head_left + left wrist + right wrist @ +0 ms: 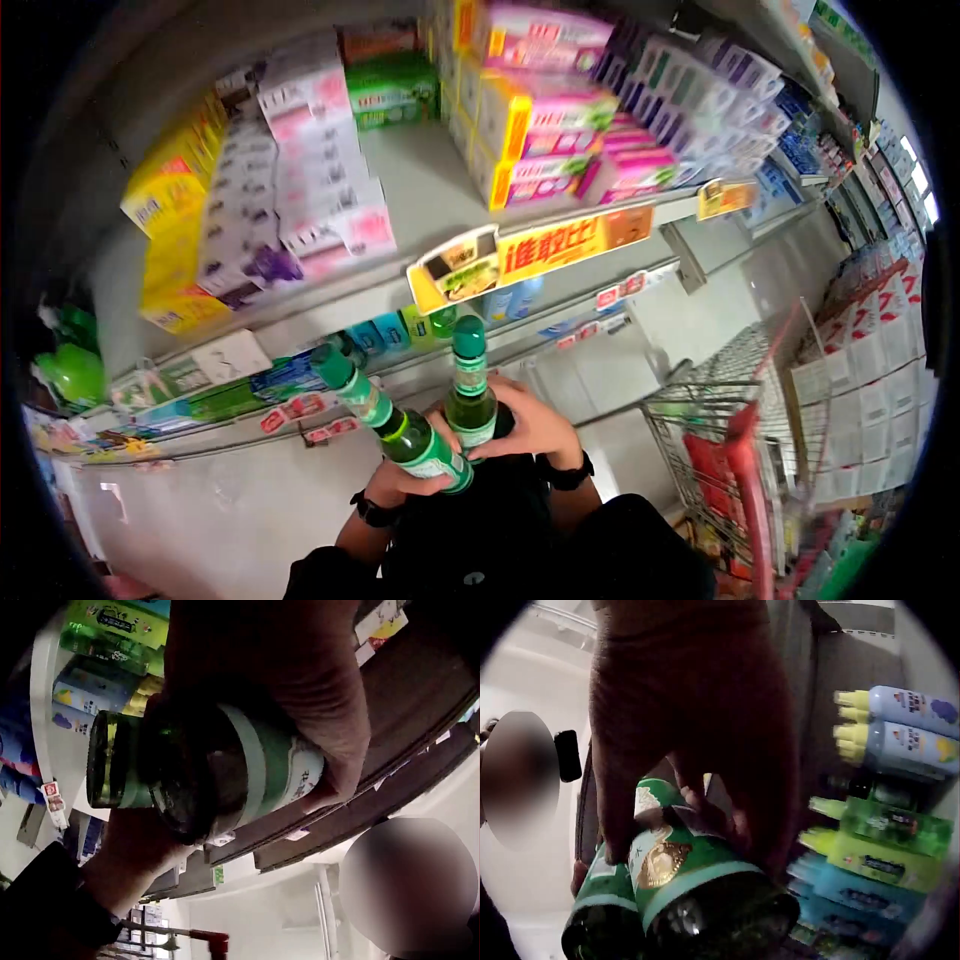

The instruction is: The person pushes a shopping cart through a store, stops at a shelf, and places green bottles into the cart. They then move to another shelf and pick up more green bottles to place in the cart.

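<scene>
Two green glass bottles with green caps and labels are held in front of the body in the head view. The left hand (408,474) grips the lower part of the left bottle (400,432), which leans left. The right hand (530,425) curls round the right bottle (471,395), which stands nearly upright. The bottles' lower parts are close together. In the left wrist view, fingers wrap a bottle (255,765) seen from its base. Both bottles show below the right hand (697,712) in the right wrist view, the nearer one (697,877) with a gold emblem.
A shelf (400,170) of stacked boxes lies ahead, with a yellow price sign (540,250) on its edge. Spray bottles (892,855) line a lower shelf. A shopping cart (740,440) with a red handle stands at right, beside stacked white-and-red packs (870,400).
</scene>
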{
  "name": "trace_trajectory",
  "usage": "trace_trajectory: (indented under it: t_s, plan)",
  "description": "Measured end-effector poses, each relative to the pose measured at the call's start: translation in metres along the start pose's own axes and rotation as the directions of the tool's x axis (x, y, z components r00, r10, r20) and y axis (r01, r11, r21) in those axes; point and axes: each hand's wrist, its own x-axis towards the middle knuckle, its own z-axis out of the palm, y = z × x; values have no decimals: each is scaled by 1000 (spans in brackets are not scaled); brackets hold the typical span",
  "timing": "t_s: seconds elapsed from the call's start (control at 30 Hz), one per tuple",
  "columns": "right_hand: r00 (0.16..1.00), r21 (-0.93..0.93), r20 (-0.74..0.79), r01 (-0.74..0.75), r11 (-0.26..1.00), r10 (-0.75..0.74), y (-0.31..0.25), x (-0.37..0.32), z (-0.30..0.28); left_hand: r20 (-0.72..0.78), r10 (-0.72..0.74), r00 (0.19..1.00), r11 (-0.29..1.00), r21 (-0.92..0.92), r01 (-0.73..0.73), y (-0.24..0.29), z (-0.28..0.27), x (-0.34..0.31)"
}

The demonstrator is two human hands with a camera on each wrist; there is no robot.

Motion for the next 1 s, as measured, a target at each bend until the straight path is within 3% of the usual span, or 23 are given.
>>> trace_trajectory:
  t_s: [0.03, 0.07, 0.1, 0.13, 0.17, 0.23, 0.3, 0.37, 0.47, 0.53, 0.63, 0.7, 0.8, 0.87, 0.9, 1.0]
  plan:
    - [999, -4, -23, 30, 1000, -30, 35, -7, 3, 13, -24, 1000, 994, 104, 23, -22, -15, -4]
    - [997, -7, -53, 60, 998, -61, 68, -12, 7, -37, -169, 985, 980, 101, 172, -37, -22, -14]
    - [988, -20, -89, 127, 992, -129, 85, -12, 9, -59, -195, 979, 967, 156, 202, -52, -24, -15]
    - [990, 115, -102, 105, 988, -94, 110, -15, 15, -81, -223, 972, 949, 209, 235, -69, -27, -19]
    - [983, 55, -113, 148, 987, -141, 125, -19, 17, 49, -39, 998, 899, 438, 14, -102, -46, -27]
    - [964, -12, -203, 172, 985, -171, 150, -26, 18, 113, 63, 992, 852, 511, -112, -123, -55, -27]
    - [930, -68, -355, 80, 994, -99, 166, -35, 20, 60, 94, 994, 839, 533, -111, -126, -53, -31]
    - [882, -8, -471, 21, 1000, -22, 178, -40, 16, -17, 102, 995, 858, 507, -79, -125, -56, -47]
    - [799, -6, -600, -70, 998, 52, 151, -24, 5, -163, 122, 979, 915, 401, -48, -124, -64, -80]
    - [755, 41, -654, -27, 999, 47, 151, -13, -2, -254, 145, 956, 942, 330, -55, -125, -65, -97]
    - [724, -133, -685, -13, 991, -82, 164, 4, -11, -275, 223, 935, 903, 420, -91, -139, -83, -112]
    - [698, -182, -705, -4, 983, -127, 182, 16, -13, -405, 212, 890, 925, 378, -48, -139, -75, -121]
    - [666, -186, -728, 36, 982, -162, 188, 30, -9, -422, 237, 875, 935, 345, -86, -140, -71, -126]
    - [656, -208, -734, 24, 978, -173, 198, 39, -9, -313, 289, 905, 897, 418, -142, -147, -86, -134]
    - [649, -284, -736, -40, 958, -191, 203, 41, -9, -335, 294, 895, 896, 421, -137, -146, -83, -134]
    - [637, -289, -734, 21, 957, -235, 207, 47, -4, -363, 243, 900, 900, 431, -69, -144, -84, -138]
